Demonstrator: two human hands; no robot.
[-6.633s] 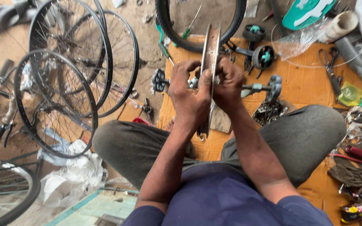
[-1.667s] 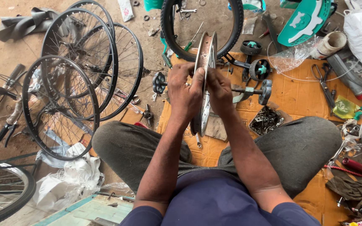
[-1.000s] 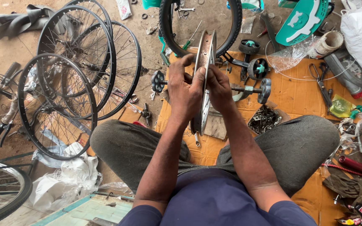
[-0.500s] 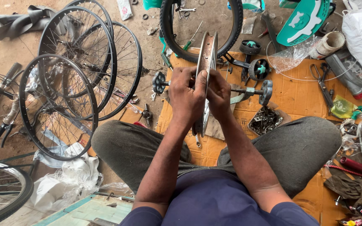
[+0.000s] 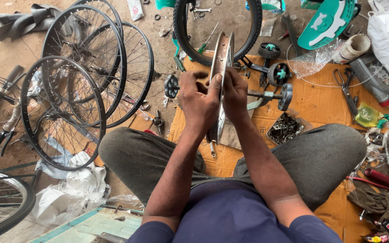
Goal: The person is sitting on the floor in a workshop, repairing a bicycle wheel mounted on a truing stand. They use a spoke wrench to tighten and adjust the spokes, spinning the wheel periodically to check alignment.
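Holding a bare metal wheel rim (image 5: 221, 67) upright, edge-on, between the knees over the cardboard sheet (image 5: 320, 108). Left hand (image 5: 199, 101) and right hand (image 5: 235, 92) both pinch it at mid-height, fingers closed on its edge. Likely fitting work at the rim; next move needs fine fingertip control. Rim looks silvery, narrow, spokeless.

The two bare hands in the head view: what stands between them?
In the head view, an upright shiny metal wheel rim stands edge-on between the left hand and the right hand; both hands press against its sides.
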